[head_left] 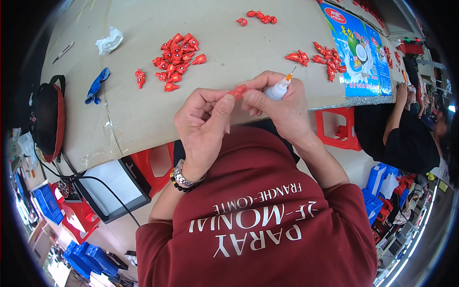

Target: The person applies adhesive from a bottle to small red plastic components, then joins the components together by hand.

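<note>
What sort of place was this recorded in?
Probably a hand-assembly workshop: small red parts lie in clusters on a long worktable, the right hand holds a needle-tipped bottle, and another person is farther right.

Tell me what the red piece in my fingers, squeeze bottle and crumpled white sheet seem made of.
Red piece: probably plastic, smooth and slightly shiny. Squeeze bottle: likely plastic, pale with a cloudy sheen; its thin grey needle looks like metal. White sheet: perhaps tissue paper, given its soft creases, though thin plastic is possible.
</note>
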A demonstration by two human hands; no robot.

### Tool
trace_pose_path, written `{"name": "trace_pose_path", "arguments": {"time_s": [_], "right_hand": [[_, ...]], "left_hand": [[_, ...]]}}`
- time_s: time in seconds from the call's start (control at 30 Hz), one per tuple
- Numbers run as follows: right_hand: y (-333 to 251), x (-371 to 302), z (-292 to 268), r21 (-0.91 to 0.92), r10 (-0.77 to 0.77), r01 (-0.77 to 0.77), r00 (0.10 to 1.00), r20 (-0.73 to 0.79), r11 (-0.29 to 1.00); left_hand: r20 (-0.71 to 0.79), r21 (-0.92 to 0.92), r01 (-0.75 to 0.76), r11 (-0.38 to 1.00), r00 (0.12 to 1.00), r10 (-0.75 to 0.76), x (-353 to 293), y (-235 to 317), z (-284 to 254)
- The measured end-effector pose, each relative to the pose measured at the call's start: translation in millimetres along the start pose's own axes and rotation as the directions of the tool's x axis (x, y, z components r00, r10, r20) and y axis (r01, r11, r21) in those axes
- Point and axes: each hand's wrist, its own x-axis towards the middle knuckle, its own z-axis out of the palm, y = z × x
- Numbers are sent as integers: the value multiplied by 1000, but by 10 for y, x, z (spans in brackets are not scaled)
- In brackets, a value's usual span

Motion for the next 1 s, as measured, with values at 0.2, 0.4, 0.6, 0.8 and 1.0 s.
{"name": "trace_pose_path", "arguments": {"time_s": [0.2,0.4,0.6,0.8,1.0], "right_hand": [[19,38,32,-40,-44,42,997,-66,998],[31,47,5,-240,-177,157,982,-63,958],[-22,49,14,-158,-111,102,993,-47,982],[-38,30,2,-82,-33,33,999,-1,996],[-19,26,-34,-86,-39,38,999,-7,996]], "left_hand": [[24,-315,190,930,981,-193,42,-3,-34],[69,-397,256,881,966,-250,43,-19,-64],[83,-407,243,881,970,-229,43,-17,-47],[70,-372,201,906,979,-189,38,-17,-34],[58,-310,144,940,989,-133,46,-8,-2]]}}
